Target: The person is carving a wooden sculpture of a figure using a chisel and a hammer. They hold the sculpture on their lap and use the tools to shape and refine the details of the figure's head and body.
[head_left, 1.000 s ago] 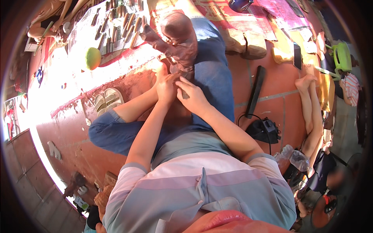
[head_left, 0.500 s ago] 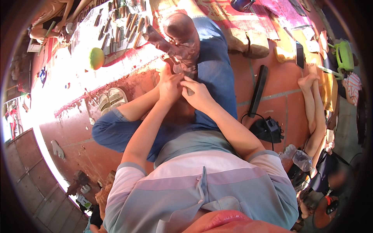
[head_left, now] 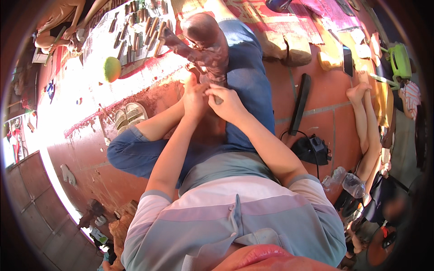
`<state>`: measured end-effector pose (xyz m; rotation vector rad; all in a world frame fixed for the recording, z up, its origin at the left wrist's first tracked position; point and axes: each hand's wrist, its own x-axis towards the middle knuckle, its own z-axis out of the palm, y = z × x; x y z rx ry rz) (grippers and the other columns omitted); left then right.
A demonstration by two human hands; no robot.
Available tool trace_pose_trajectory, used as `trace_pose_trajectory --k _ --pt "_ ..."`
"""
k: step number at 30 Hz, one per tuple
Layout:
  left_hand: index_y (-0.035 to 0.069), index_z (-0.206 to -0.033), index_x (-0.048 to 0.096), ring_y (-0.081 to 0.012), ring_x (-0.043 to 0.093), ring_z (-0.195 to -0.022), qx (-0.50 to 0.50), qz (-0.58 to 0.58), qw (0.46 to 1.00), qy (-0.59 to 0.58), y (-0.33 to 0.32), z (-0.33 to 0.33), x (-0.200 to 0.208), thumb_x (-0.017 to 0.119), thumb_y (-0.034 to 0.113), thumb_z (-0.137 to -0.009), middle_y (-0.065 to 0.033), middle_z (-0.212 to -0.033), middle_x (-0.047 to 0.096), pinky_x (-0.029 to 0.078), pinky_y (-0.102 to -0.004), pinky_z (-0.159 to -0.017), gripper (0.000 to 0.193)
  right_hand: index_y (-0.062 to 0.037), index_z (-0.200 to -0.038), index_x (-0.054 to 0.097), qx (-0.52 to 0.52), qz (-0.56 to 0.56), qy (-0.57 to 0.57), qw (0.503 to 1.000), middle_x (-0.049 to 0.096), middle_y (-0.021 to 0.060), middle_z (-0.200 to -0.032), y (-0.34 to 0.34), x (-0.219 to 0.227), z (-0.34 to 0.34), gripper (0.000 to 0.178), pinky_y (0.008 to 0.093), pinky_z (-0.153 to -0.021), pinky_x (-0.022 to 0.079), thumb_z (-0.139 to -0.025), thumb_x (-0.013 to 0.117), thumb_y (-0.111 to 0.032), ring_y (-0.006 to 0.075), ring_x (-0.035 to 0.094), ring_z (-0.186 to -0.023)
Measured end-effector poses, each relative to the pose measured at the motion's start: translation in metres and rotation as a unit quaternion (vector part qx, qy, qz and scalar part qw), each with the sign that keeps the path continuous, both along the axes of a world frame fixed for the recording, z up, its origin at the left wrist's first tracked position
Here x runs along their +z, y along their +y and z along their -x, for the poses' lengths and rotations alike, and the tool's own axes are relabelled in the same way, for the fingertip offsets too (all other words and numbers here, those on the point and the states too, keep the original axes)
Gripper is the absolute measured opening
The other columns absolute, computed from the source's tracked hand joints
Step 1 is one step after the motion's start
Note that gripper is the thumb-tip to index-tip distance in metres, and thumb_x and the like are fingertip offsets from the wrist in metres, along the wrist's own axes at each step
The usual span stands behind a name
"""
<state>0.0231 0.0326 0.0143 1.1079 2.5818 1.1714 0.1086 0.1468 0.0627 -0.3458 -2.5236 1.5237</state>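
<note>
A reddish-brown wooden carving (head_left: 214, 56) of a figure, with a smooth round head and a raised limb, leans against my jeans-clad leg (head_left: 248, 77). At its lower part, my left hand (head_left: 195, 98) presses in with bent fingers and grips it. My right hand (head_left: 227, 106) meets the left one there, its fingers pinched round a small greyish piece (head_left: 218, 100). What that piece is does not show clearly. Both sets of fingertips partly hide the carving's underside.
Many wood-handled carving tools (head_left: 140, 34) lie on a pale sheet at the far left, near a green round fruit (head_left: 111, 69). Sandals (head_left: 131, 115) sit left of my knee. To the right are a dark bar (head_left: 300, 104), a black corded device (head_left: 312, 150) and another person's legs (head_left: 366, 113).
The carving has shifted slightly left and up, its head and raised limb with it. My right hand has moved a little left, close against the left hand.
</note>
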Motion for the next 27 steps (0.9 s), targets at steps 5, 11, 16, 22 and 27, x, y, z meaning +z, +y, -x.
trace_pose_trajectory --k 5,11,16,22,27 --pt "0.004 -0.098 0.071 -0.0321 0.057 -0.112 -0.004 -0.002 0.996 0.095 -0.006 -0.004 -0.019 0.064 0.004 -0.07 -0.0132 -0.093 0.07 0.044 -0.0404 -0.096 0.029 -0.0022 -0.1 0.067 -0.04 -0.006 0.026 0.999 0.059 0.0284 -0.114 -0.008 -0.014 -0.019 0.021 0.0375 -0.081 0.053 -0.082 0.061 -0.01 0.0381 0.063 -0.096" --pt "0.003 -0.098 0.071 -0.0262 0.068 -0.091 0.065 -0.012 0.997 -0.025 -0.002 0.002 -0.019 0.063 0.002 -0.072 -0.0129 -0.097 0.07 0.045 -0.0381 -0.098 0.027 -0.0002 -0.099 0.065 -0.036 -0.006 0.053 0.998 0.058 0.0275 -0.116 -0.009 -0.015 -0.01 0.021 0.041 -0.082 0.053 -0.081 0.061 -0.012 0.0391 0.063 -0.095" --pt "0.003 -0.094 0.072 -0.0397 0.054 -0.112 -0.015 -0.031 0.995 0.088 -0.009 -0.001 -0.034 0.065 0.007 -0.07 -0.0135 -0.094 0.07 0.043 -0.0416 -0.096 0.026 0.0003 -0.105 0.064 -0.023 -0.08 -0.05 0.995 0.057 0.0279 -0.119 -0.022 -0.002 -0.021 0.029 0.0424 -0.084 0.052 -0.085 0.057 -0.019 0.0398 0.062 -0.097" --pt "0.003 -0.094 0.072 -0.0349 0.056 -0.11 0.015 -0.048 0.998 0.03 -0.005 0.008 -0.038 0.062 0.005 -0.071 -0.0129 -0.092 0.07 0.043 -0.0383 -0.096 0.025 -0.0012 -0.101 0.064 -0.038 -0.041 0.008 0.998 0.056 0.0283 -0.119 -0.022 -0.012 -0.01 0.023 0.0426 -0.084 0.052 -0.085 0.058 -0.015 0.0405 0.061 -0.098" --pt "0.003 -0.095 0.072 -0.0261 0.062 -0.1 -0.028 -0.04 0.99 0.133 -0.009 0.002 -0.018 0.063 0.004 -0.07 -0.0132 -0.098 0.069 0.047 -0.0325 -0.091 0.026 -0.0011 -0.101 0.063 -0.006 -0.047 -0.08 0.996 0.056 0.0291 -0.119 -0.024 0.014 -0.012 0.023 0.0433 -0.081 0.053 -0.084 0.058 -0.015 0.0406 0.062 -0.094"
